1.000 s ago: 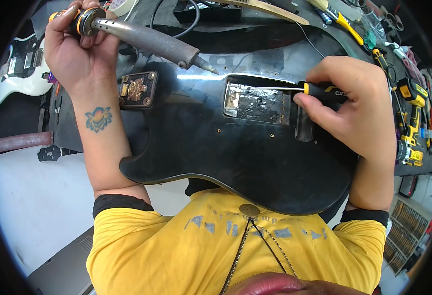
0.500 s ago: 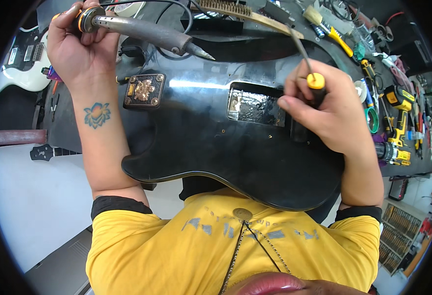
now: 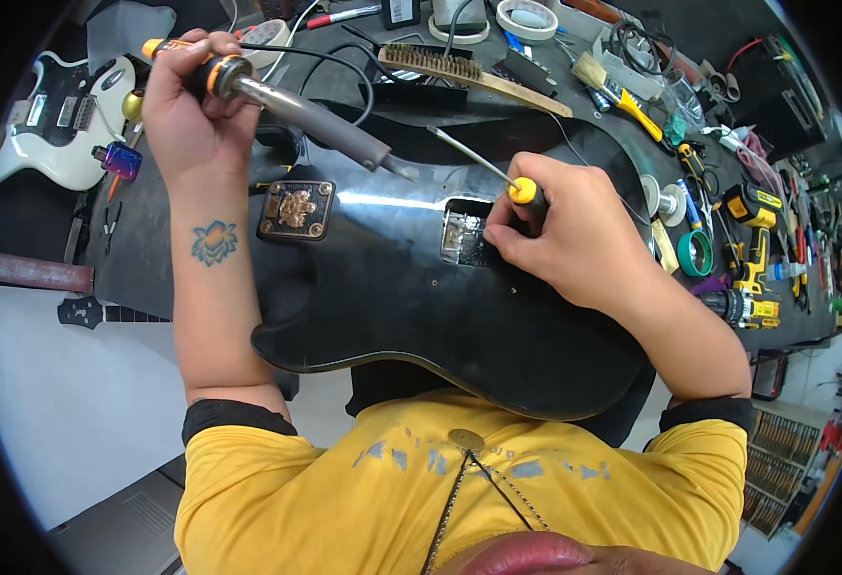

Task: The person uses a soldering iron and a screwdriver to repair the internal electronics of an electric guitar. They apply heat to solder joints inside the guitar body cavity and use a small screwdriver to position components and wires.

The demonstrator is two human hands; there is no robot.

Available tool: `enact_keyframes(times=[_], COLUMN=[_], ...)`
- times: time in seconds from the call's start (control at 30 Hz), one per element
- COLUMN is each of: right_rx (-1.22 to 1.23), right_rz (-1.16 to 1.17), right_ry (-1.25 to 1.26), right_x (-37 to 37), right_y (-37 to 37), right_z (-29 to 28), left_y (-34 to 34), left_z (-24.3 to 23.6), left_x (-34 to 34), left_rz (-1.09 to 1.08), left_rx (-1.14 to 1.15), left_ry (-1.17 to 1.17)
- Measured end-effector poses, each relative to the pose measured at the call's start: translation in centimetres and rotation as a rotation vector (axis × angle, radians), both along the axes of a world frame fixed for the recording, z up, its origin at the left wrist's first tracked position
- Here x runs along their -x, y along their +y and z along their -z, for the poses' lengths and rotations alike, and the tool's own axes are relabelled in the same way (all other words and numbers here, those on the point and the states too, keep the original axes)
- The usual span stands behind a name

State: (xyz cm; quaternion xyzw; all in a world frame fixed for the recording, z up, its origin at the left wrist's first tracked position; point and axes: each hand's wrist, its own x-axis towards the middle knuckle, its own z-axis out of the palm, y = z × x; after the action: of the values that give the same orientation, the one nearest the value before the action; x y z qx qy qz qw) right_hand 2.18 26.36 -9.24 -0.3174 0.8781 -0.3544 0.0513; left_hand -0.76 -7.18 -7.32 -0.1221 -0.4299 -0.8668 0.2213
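Note:
My left hand (image 3: 201, 120) grips the orange-and-black handle of a soldering iron (image 3: 320, 123), whose long metal barrel angles down to the right over a black guitar body (image 3: 402, 316). Its tip hangs above the body, left of an open cavity (image 3: 462, 230) lined with shiny metal. My right hand (image 3: 560, 225) holds a yellow-and-black screwdriver (image 3: 478, 155) over that cavity, shaft tilted up and left toward the iron's tip. The thumb hides part of the cavity. An ornate square neck plate (image 3: 295, 211) sits on the body's left.
A wire brush (image 3: 474, 80) lies behind the body. A white guitar (image 3: 33, 158) is at far left. Tape rolls (image 3: 526, 21), a paintbrush (image 3: 632, 105), a solder spool (image 3: 668, 198), a green tape roll (image 3: 694, 251) and a drill (image 3: 749, 230) clutter the bench.
My right hand has lifted the screwdriver out from lying flat in the cavity and turned it up-left, moving leftward. My left hand and the iron have shifted right and slightly down.

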Motion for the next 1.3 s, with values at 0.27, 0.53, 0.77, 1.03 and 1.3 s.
enact_keyframes(times=[0.27, 0.53, 0.77, 1.03, 1.3], right_rx=[0.2, 0.149, 0.164, 0.145, 0.154], right_rz=[-0.02, -0.046, -0.051, -0.049, -0.061], right_ry=[-0.175, -0.042, -0.016, -0.009, -0.004], right_x=[0.3, 0.8, 0.7, 0.7, 0.7], right_y=[1.0, 1.1, 1.0, 1.1, 1.0], right_z=[0.7, 0.9, 0.9, 1.1, 1.2], left_y=[2.9, 4.3, 4.4, 5.1, 5.3], left_z=[0.3, -0.3, -0.3, -0.2, -0.1], left_x=[-0.4, -0.9, -1.4, -1.5, -1.6], left_rz=[0.008, 0.023, 0.031, -0.032, -0.068], left_rx=[0.195, 0.264, 0.346, 0.329, 0.402], left_ry=[-0.085, -0.014, 0.034, 0.014, 0.007])
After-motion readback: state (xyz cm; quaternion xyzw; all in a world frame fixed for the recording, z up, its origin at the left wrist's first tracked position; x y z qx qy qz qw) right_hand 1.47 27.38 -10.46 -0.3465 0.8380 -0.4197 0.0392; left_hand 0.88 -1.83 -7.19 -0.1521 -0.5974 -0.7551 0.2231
